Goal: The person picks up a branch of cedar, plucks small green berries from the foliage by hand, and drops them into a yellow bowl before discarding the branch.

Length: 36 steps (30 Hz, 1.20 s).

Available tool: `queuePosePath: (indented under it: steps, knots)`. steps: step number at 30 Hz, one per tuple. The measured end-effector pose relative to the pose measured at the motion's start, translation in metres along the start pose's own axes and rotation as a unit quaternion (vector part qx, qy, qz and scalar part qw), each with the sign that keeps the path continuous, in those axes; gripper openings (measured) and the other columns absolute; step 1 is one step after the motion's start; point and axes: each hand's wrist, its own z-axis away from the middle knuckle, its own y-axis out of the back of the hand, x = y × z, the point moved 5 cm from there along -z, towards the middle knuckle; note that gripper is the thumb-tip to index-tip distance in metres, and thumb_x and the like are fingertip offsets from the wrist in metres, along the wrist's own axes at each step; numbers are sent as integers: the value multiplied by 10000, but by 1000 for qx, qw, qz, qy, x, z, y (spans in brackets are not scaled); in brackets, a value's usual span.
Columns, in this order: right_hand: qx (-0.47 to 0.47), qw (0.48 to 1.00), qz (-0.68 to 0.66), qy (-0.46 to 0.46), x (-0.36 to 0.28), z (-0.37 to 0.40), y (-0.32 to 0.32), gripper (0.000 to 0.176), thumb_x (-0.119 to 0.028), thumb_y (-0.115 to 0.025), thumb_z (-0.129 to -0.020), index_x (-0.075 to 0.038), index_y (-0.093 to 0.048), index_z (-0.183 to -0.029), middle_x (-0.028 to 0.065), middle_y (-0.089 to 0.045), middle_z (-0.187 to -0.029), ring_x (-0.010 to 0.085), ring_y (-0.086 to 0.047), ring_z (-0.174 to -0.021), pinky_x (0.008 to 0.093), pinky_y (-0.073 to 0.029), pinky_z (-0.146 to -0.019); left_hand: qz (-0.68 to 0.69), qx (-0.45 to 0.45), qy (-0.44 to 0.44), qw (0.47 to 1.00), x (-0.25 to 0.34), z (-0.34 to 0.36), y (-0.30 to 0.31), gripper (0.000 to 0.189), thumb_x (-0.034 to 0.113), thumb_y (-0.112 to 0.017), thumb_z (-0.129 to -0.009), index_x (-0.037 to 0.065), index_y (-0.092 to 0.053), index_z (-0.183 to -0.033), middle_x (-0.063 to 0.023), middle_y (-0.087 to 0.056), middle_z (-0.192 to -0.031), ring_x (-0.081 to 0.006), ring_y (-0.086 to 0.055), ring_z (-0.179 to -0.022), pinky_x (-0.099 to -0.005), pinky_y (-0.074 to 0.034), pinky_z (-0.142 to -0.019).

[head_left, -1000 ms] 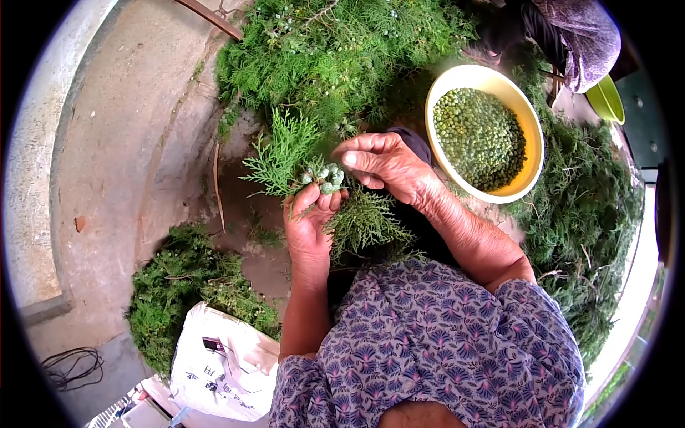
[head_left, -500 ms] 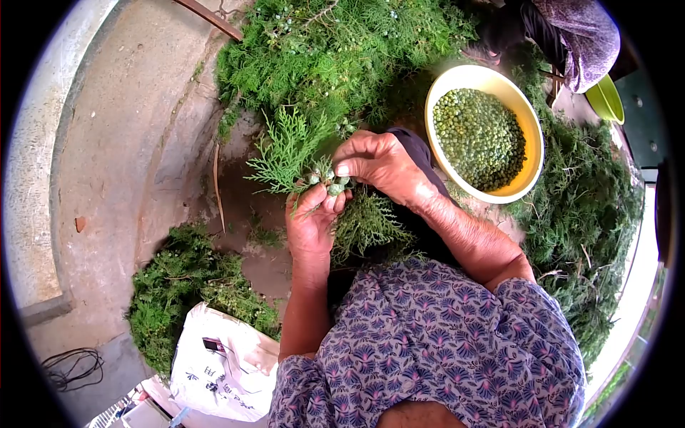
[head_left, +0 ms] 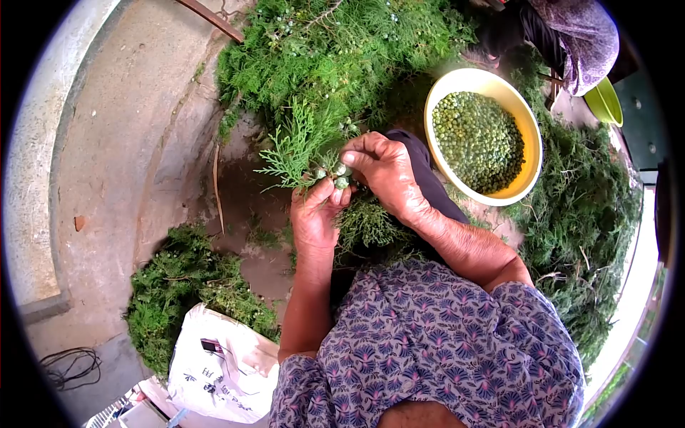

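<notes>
In my left hand (head_left: 316, 221) I pinch a leafy cypress sprig (head_left: 289, 155) near its base, thumb and fingers closed on it. A small cluster of pale green cones (head_left: 342, 182) sits on the sprig just above those fingertips. My right hand (head_left: 389, 171) is at the cluster's right side, with thumb and forefinger drawn together beside the uppermost cones. Whether a cone is between these fingers is hidden. To the right, a yellow basin (head_left: 529, 171) holds many loose green cones (head_left: 478, 135).
A big heap of cypress branches (head_left: 342, 57) lies ahead, with more branches (head_left: 585, 221) on the right and a smaller pile (head_left: 178, 285) at lower left. A white sack (head_left: 225, 371) lies near that pile. Another person (head_left: 578, 43) sits at upper right by a green basin (head_left: 605, 100).
My right hand has drawn slightly back from the cones, up and to the right. My left hand and the sprig have shifted a little to the right.
</notes>
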Motion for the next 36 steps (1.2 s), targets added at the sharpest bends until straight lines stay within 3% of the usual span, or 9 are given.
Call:
queuePosePath:
  steps: [2,3,5,9,16,20,31,32,36]
  knots:
    - [20,979,102,173,-6,1,1,22,-5,-628,-781,7,-615,-795,34,-562,-734,102,-517,-583,228,-445,-536,17,-16,-3,1000,1,0,-1,131,63,-592,-773,-8,-545,-872,-42,-495,-628,-149,-471,-554,-324,-454,-647]
    - [21,979,102,173,-12,-2,4,22,-5,-628,-781,7,-615,-795,34,-562,-734,102,-517,-583,228,-445,-536,33,-31,-5,999,2,0,-2,130,64,-589,-774,-9,-545,-872,-45,-497,-628,-151,-471,-553,-323,-453,-649]
    - [-8,991,-90,-100,0,-16,17,34,-42,-596,-823,-15,-591,-801,24,-552,-683,95,-496,-552,214,-415,-498,13,-53,-10,998,4,5,-5,140,99,-585,-780,-7,-543,-863,-44,-484,-597,-170,-468,-545,-345,-439,-656]
    - [-64,940,-291,-168,9,-22,21,64,-95,-577,-852,-46,-572,-893,21,-579,-770,96,-524,-610,212,-395,-503,61,-67,-5,996,4,1,3,132,140,-587,-780,19,-535,-784,-37,-477,-581,-189,-459,-565,-392,-408,-719]
    - [-195,936,-234,-176,17,-9,8,236,-142,-644,-806,-25,-612,-1008,16,-591,-735,71,-505,-594,197,-385,-502,68,-93,8,993,2,-2,11,230,226,-578,-795,37,-527,-676,-22,-477,-584,-176,-421,-567,-394,-381,-742]
    - [-242,932,-205,-176,10,-1,-4,229,-109,-628,-821,22,-600,-1006,52,-634,-776,108,-607,-637,182,-414,-493,67,-113,23,991,2,-3,9,246,237,-553,-808,41,-516,-663,-15,-468,-583,-173,-420,-584,-367,-378,-729]
    - [-8,997,58,51,-2,-2,0,78,-24,-587,-828,39,-626,-852,57,-561,-713,93,-526,-528,206,-433,-484,37,-97,15,995,0,-5,11,262,244,-559,-819,47,-503,-655,-19,-457,-586,-173,-420,-594,-358,-371,-732]
    - [-13,991,-86,-100,7,-7,8,71,-45,-584,-836,10,-628,-850,32,-569,-679,78,-499,-529,199,-414,-477,56,-85,13,995,0,-3,12,253,230,-561,-821,45,-506,-657,-22,-455,-580,-175,-421,-593,-369,-373,-745]
    - [-68,954,-240,-169,9,-13,14,123,-105,-573,-853,-41,-583,-957,57,-595,-703,114,-527,-575,221,-411,-496,106,-47,6,993,-1,-3,18,240,205,-564,-830,42,-512,-662,-31,-449,-570,-183,-423,-593,-396,-375,-772]
